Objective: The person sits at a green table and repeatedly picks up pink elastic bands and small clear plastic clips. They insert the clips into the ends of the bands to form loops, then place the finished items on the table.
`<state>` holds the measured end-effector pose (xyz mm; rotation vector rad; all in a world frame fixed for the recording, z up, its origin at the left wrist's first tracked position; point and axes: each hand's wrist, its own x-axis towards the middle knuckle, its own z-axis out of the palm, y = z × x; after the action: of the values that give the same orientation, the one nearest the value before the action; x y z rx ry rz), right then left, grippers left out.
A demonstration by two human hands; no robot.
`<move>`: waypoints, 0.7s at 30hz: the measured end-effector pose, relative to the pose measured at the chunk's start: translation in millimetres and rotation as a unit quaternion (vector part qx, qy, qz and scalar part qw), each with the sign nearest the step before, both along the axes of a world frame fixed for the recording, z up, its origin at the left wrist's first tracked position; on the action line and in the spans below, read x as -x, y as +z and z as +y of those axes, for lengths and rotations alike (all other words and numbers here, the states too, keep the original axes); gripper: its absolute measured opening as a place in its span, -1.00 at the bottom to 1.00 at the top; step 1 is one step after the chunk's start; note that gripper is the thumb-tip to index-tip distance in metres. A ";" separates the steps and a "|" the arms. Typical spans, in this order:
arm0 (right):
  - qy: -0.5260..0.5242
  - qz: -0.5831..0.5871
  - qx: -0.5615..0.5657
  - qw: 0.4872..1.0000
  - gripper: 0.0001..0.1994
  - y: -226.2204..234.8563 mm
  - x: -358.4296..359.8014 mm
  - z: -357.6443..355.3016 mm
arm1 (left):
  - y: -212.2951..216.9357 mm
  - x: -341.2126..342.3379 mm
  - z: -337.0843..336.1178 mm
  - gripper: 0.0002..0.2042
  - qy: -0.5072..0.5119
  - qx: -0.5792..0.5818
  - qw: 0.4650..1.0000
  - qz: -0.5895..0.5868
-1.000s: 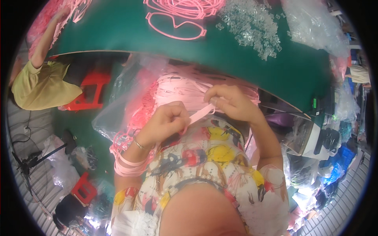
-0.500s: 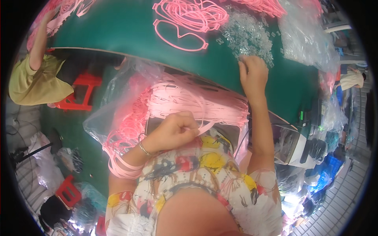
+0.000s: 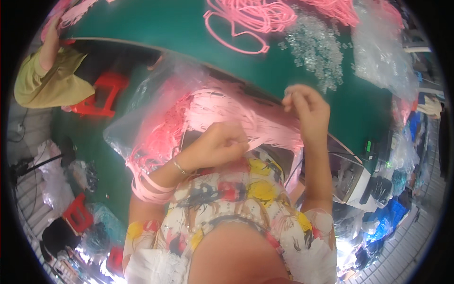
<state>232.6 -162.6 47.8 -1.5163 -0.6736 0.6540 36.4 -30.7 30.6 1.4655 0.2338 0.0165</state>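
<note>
My left hand (image 3: 218,146) is closed around a flat pink strap (image 3: 257,143), just above my lap. Under and beyond it lies a thick bundle of pink straps (image 3: 213,111), and several pink loops (image 3: 150,190) hang over my left forearm. My right hand (image 3: 311,113) is raised by the table edge, thumb and fingers pinched together. A tiny glinting bit shows at those fingertips, looking like a clear plastic clip from the loose pile of clear clips (image 3: 316,52) on the table.
Pink frame-shaped loops (image 3: 265,16) lie heaped on the green table (image 3: 179,31), left of the clips. A clear plastic bag (image 3: 380,52) is at the right. Another person's sleeve (image 3: 52,80) appears at left, near a red stool (image 3: 106,94). A plastic bag (image 3: 123,128) drapes beside my lap.
My right hand has drawn back from the clip pile toward me, fingers pinched. The left hand still holds the strap. The whole view has shifted slightly.
</note>
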 end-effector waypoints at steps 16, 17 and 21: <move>0.217 -0.036 0.089 0.971 -0.88 -7.1 59.1 -9.1 | 6.7 9.7 8.4 -0.90 0.013 0.112 0.990 0.090; 0.231 -0.058 0.095 0.967 -0.88 -4.8 57.8 -9.2 | 8.9 9.6 9.0 -0.90 0.009 0.123 0.988 0.096; 0.274 -0.046 0.037 0.960 -0.88 -8.4 52.2 -9.7 | 9.0 9.9 13.2 -0.91 -0.002 0.197 0.976 0.092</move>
<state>180.5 -172.3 39.4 -1.4380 -1.1715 1.0384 26.4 -17.5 39.6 1.0715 0.3622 -0.1616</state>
